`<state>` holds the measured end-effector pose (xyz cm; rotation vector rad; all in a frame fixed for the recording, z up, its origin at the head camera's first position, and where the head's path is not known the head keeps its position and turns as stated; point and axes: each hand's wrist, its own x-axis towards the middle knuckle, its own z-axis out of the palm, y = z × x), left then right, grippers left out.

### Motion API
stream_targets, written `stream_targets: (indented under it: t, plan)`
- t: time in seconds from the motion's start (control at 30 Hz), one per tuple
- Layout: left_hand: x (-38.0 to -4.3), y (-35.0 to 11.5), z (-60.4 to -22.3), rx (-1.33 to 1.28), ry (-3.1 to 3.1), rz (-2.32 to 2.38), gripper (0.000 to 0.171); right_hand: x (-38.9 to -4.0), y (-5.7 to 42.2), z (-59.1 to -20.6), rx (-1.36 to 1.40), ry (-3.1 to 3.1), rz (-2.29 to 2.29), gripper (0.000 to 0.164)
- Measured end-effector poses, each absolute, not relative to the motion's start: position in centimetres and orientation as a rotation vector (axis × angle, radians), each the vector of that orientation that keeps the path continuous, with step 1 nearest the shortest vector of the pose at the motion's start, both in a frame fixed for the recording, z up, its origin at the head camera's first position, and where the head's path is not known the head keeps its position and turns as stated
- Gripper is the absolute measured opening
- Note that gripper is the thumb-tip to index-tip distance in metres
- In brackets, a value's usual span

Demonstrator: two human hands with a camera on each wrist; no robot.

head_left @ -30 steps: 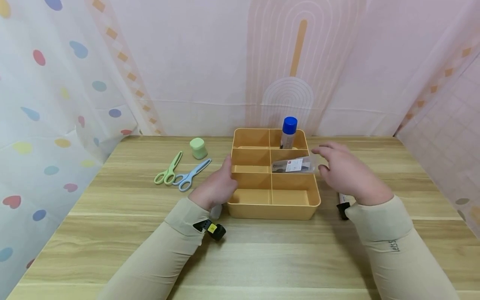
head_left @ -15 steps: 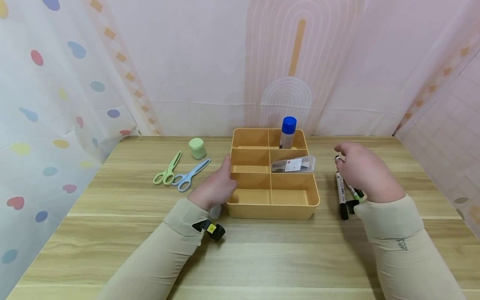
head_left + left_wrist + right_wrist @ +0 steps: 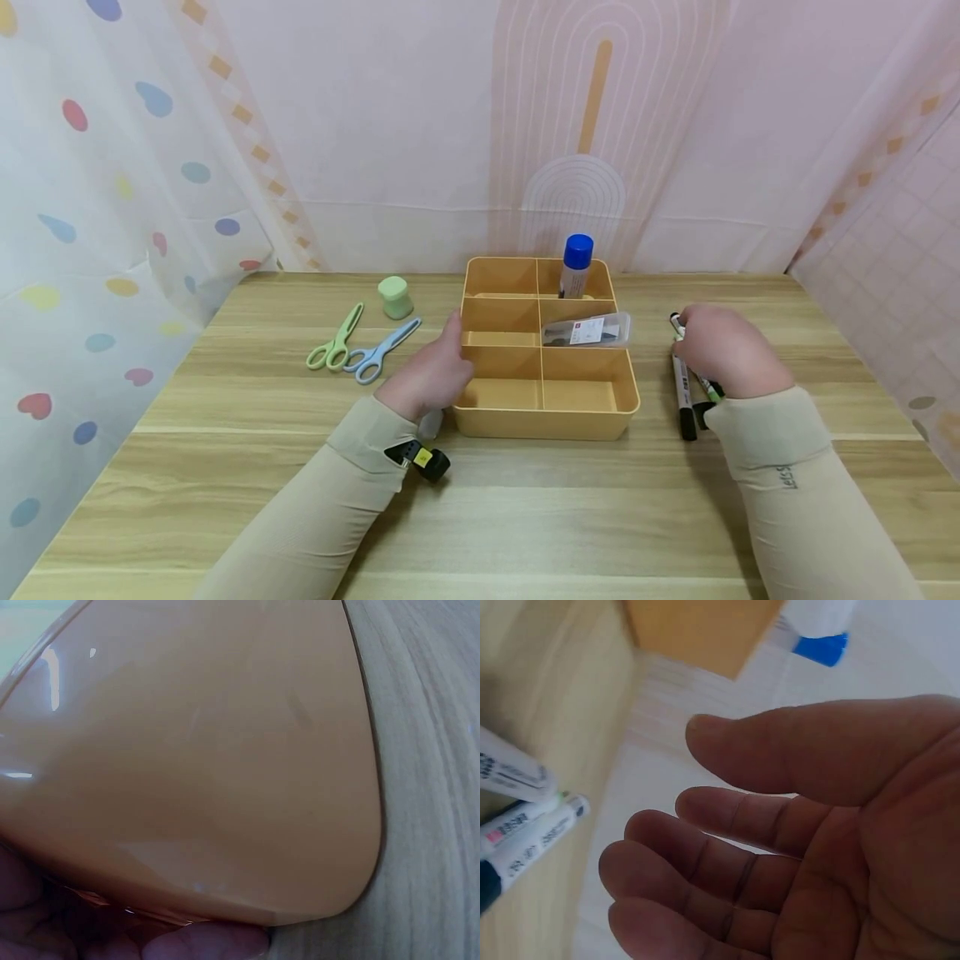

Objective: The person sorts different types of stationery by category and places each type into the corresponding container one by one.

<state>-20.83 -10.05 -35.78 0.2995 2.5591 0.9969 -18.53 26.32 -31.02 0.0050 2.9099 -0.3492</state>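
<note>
My left hand (image 3: pixel 431 371) grips the left wall of a yellow-orange divided storage box (image 3: pixel 547 423); in the left wrist view its fingers (image 3: pixel 210 941) lie along the box's edge. My right hand (image 3: pixel 731 350) is over several white markers (image 3: pixel 682 396) on the table, right of the box. In the right wrist view its fingers are loosely bent with nothing between them, and markers (image 3: pixel 540 847) lie beyond the fingertips. A blue-capped glue stick (image 3: pixel 576 265) stands in the back right compartment. A clear labelled case (image 3: pixel 596 331) leans in the middle right compartment.
Green scissors (image 3: pixel 337 337) and blue scissors (image 3: pixel 384 350) lie on the wooden table (image 3: pixel 525 517) left of the box. Behind them stands a small green container (image 3: pixel 396 297). A greyish object (image 3: pixel 431 425) shows partly under the left wrist. A patterned curtain (image 3: pixel 390 125) hangs behind the table.
My right hand has left the clear case, which now rests in the compartment. It has moved right and then down over the markers. My left hand stays on the box.
</note>
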Motion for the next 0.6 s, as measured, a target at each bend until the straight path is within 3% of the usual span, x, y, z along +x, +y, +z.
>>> stream_targets:
  t: [0.2, 0.6]
  plan:
    - [-20.7, -10.1, -35.8, 0.297, 2.563, 0.978, 0.087, -19.0, 26.1, -32.3, -0.020, 2.876, -0.327, 0.009]
    - [-20.8, -10.0, -35.8, 0.297, 2.572, 0.947, 0.088, -19.0, 25.6, -33.0, 0.011, 2.844, -0.268, 0.019]
